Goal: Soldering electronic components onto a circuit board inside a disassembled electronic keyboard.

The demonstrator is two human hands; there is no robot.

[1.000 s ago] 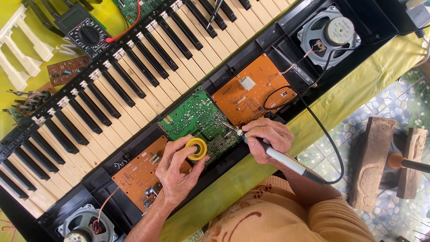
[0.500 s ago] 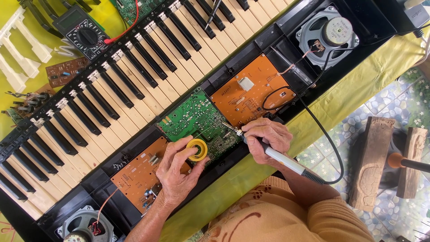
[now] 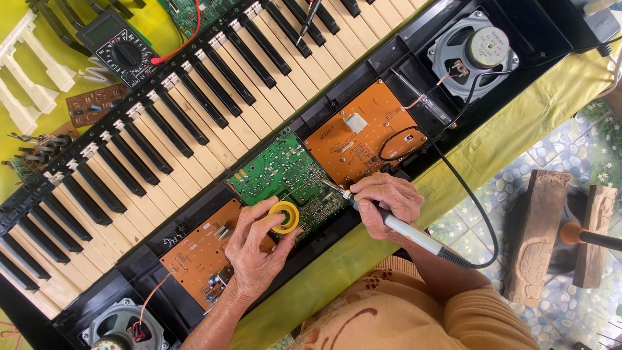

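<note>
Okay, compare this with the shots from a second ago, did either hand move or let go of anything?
Nothing visibly changed. The left hand still holds the yellow solder spool on the green circuit board, and the right hand still grips the soldering iron with its tip at that board.

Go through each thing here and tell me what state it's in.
Keyboard: opened, boards and speakers bared.
Green board: bare, iron tip on it.
Soldering iron: held in right hand.
Yellow spool: pinched in left hand.
Multimeter: red lead plugged in.
Right speaker: wired.
</note>
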